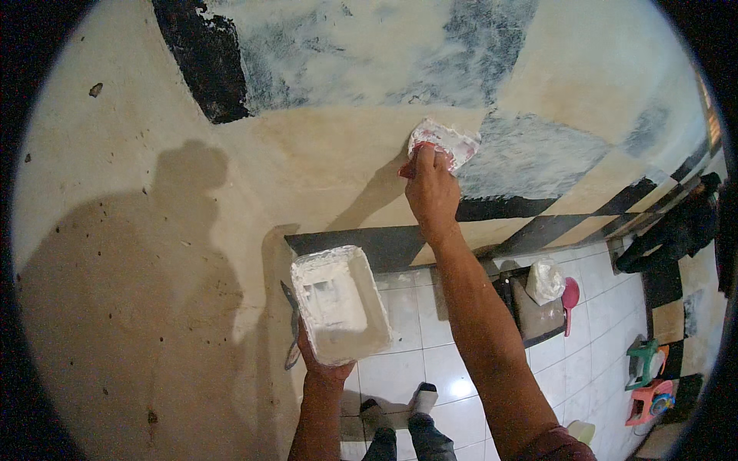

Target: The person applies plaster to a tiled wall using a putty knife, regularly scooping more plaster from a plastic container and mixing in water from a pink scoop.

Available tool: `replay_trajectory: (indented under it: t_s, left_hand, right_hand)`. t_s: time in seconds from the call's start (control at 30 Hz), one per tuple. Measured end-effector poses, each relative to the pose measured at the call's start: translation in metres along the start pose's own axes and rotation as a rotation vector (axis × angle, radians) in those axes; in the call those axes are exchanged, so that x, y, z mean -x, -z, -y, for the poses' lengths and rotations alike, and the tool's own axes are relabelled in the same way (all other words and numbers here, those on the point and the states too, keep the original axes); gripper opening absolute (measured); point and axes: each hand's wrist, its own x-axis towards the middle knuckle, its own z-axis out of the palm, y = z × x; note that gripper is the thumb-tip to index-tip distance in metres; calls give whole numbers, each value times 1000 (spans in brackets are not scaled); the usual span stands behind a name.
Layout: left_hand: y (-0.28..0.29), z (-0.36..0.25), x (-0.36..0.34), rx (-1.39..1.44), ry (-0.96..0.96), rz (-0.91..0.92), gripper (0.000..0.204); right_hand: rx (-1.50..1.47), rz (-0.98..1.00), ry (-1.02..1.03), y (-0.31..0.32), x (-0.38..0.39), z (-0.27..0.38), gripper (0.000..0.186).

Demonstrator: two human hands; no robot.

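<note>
My right hand (433, 192) grips a red putty spreader (458, 144), its blade coated with white putty. The spreader lies against the wall at the edge of a dark square smeared with thin white putty (530, 157). Lower left, my left hand (329, 370) supports a white rectangular tub (379, 311) from below and the side. White putty (334, 296) coats the tub's inside and rim. Beside the tub's left edge, a dark slim tool (292, 356) sticks out, partly hidden; it seems held along with the tub.
The wall carries black and cream checks, with a bare black patch (204, 61) upper left. On the white tiled floor (442, 376) are a plastic bag (546, 281), a pink dipper (569, 300), a green stool (644, 361) and an orange stool (642, 403). A person in dark clothes (676, 230) is at right.
</note>
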Motion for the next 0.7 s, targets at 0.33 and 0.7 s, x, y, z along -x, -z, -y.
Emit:
replay_trajectory:
  t_s: [0.33, 0.7]
  left_hand:
    - [27, -7, 2, -55, -87, -23, 52]
    - [27, 5, 12, -22, -76, -108, 56]
  right_hand:
    - [-191, 296, -94, -6, 123, -45, 20]
    - [-1329, -203, -850, 31, 24, -73, 18]
